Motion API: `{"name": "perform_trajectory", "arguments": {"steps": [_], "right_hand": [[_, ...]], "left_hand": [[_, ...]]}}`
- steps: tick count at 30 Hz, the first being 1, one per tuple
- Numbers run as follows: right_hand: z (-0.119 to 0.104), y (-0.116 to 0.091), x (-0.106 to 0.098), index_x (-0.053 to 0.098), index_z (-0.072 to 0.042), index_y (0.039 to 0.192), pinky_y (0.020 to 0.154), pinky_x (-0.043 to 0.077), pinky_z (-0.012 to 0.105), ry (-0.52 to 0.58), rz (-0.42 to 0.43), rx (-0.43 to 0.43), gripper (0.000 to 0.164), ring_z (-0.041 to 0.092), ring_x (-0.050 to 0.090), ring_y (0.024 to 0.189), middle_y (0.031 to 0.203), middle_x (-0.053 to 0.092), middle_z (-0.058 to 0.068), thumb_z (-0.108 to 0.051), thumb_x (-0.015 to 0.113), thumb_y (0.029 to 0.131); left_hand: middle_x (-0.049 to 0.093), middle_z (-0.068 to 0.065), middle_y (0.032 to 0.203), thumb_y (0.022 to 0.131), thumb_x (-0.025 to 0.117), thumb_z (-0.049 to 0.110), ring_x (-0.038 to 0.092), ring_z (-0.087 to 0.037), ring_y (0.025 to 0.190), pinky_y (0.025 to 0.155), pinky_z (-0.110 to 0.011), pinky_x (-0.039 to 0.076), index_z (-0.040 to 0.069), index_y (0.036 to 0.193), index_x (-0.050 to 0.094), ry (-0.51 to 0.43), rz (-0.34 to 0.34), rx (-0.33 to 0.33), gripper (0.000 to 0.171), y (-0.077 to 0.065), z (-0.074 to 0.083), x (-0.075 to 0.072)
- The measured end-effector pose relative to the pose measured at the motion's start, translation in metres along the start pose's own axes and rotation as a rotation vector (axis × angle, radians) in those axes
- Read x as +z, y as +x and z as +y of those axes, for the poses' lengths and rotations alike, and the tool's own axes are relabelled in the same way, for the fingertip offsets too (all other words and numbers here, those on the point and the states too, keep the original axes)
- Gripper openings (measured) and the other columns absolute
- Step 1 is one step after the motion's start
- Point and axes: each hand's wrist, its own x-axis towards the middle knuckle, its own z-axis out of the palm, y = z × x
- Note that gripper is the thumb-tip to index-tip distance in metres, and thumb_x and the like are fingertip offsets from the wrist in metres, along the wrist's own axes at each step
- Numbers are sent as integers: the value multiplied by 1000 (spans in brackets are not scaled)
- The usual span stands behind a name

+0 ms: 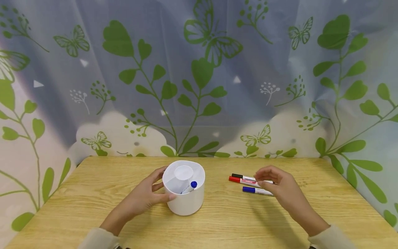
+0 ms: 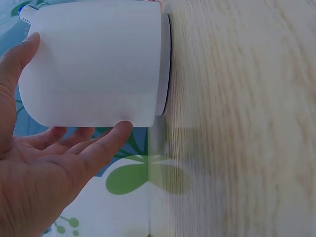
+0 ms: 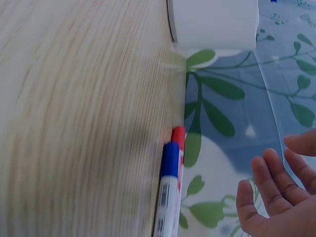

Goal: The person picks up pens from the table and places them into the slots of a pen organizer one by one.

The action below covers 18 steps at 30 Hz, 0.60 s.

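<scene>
A white round pen holder point(image 1: 186, 202) stands upright on the table, with one blue-capped marker point(image 1: 188, 187) leaning inside it. My left hand point(image 1: 143, 195) grips the holder from the left, thumb at the front near the rim and fingers along its side; the left wrist view shows the holder point(image 2: 94, 64) between them. To the right lie three markers side by side: a black-capped marker point(image 1: 238, 176), a red-capped marker point(image 1: 235, 180) and a blue-capped marker point(image 1: 249, 189). Above their right ends hovers my right hand point(image 1: 284, 186), fingers loosely bent and holding nothing. It partly hides them.
The light wooden table point(image 1: 217, 228) carries all these things. Behind it hangs a curtain point(image 1: 199, 103) printed with green leaves and butterflies, meeting the table's back edge and both sides.
</scene>
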Motion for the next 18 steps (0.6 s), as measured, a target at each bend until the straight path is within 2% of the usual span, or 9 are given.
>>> {"name": "perform_trajectory", "arguments": {"steps": [2,5,9,14,18], "right_hand": [[4,-1,-5,68,-4,124,87,57,21,-25,-5,1,25,2,68,106,121,74,10,-12,71,100],[9,-2,-12,69,-2,122,85,58,21,-73,-16,4,24,8,69,109,119,74,12,-10,72,99],[17,-2,-20,67,1,122,83,58,21,-87,-47,35,24,11,70,106,120,72,16,-7,70,99],[29,-3,-28,65,5,123,82,59,23,-73,-76,64,26,2,69,99,119,72,16,-7,69,100],[33,-4,-32,65,5,124,82,59,23,-72,-68,84,27,0,69,98,118,73,17,-7,68,100]], "left_hand": [[33,-24,166,88,87,24,38,-53,150,110,-51,53,13,163,32,5,3,1,93,0,0,0],[33,-24,166,88,87,23,37,-54,150,110,-51,53,12,163,32,0,-2,1,93,0,1,-1],[32,-25,166,89,86,23,35,-55,151,109,-51,53,12,163,29,-14,-18,3,94,-1,2,-2],[32,-24,166,91,85,23,34,-53,152,110,-51,53,13,164,27,-27,-33,-1,94,-1,1,-3],[29,-23,168,91,85,23,33,-51,153,112,-51,51,13,165,27,-38,-33,-1,94,-1,1,-1]]}}
